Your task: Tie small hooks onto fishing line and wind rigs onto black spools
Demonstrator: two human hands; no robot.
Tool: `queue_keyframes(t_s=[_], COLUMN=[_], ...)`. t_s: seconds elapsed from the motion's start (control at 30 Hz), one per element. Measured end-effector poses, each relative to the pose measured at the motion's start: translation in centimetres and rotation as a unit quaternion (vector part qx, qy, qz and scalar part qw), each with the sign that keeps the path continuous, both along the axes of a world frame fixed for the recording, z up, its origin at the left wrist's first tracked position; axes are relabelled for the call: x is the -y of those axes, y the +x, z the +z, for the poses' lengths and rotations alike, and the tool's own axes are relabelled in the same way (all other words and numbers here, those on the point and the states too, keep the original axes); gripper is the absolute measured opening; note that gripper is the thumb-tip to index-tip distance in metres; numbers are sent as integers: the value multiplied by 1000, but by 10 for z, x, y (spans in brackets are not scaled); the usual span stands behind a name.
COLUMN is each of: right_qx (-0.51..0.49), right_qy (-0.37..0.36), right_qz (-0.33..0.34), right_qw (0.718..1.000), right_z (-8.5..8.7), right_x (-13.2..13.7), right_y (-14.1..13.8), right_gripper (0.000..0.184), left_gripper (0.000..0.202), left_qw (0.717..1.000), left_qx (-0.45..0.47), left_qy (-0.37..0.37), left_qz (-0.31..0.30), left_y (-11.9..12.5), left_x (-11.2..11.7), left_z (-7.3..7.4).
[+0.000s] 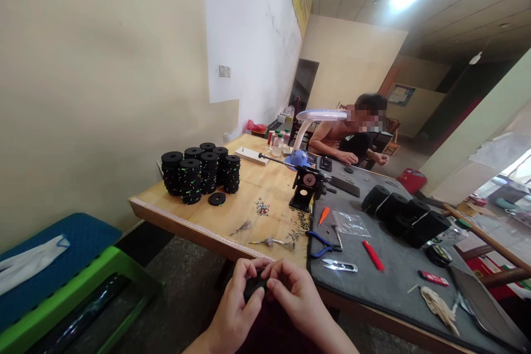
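My left hand (pixel 235 304) and my right hand (pixel 295 294) meet just in front of the table's near edge, below it. Both are closed around a small black round object (pixel 254 286), which looks like one of the black spools; most of it is hidden by my fingers. On the wooden table (pixel 178 213) beyond my hands lie thin tufted wires (pixel 271 242), a pile of small coloured beads (pixel 262 207) and a lone black disc (pixel 217 198). Several stacks of black spools (pixel 201 172) stand at the far left of the table.
A black winding device (pixel 307 185) stands at mid-table. On the grey mat (pixel 390 279) lie blue pliers (pixel 321 243), snips (pixel 340 265), a red tool (pixel 373 255) and black spool rolls (pixel 404 214). Another person (pixel 352 135) sits at the far end. A blue and green stool (pixel 70 271) is at left.
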State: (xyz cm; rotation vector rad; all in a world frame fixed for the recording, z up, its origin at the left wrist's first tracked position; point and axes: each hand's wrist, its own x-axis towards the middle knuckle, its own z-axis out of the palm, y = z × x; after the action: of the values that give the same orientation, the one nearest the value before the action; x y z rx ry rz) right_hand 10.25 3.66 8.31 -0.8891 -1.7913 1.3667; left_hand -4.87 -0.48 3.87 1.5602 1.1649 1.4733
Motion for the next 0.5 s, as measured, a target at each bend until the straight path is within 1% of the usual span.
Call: queue_keyframes(t_s=[0.17, 0.27, 0.3, 0.37, 0.43, 0.5], right_qx=[21, 14, 1, -45, -99, -132], right_qy=[16, 10, -4, -60, -130, -175], right_qz=[-7, -14, -13, -1, 9, 4], right_qw=[1000, 1000, 1000, 997, 987, 976], right_z=[-1, -4, -6, -10, -16, -20], right_x=[0, 0, 0, -1, -4, -6], right_y=[0, 0, 0, 1, 2, 3], right_gripper=[9, 10, 11, 17, 25, 32], left_gripper=[11, 13, 13, 12, 12, 13], left_qw=[1000, 1000, 999, 998, 994, 991], left_qx=[3, 23, 34, 63, 96, 124], left_qy=[-1, -9, -15, -26, -34, -40], left_qz=[3, 13, 12, -3, -26, -40], left_y=[2, 4, 4, 4, 3, 3], left_x=[1, 2, 3, 3, 2, 1], left_z=[-6, -6, -5, 0, 4, 5])
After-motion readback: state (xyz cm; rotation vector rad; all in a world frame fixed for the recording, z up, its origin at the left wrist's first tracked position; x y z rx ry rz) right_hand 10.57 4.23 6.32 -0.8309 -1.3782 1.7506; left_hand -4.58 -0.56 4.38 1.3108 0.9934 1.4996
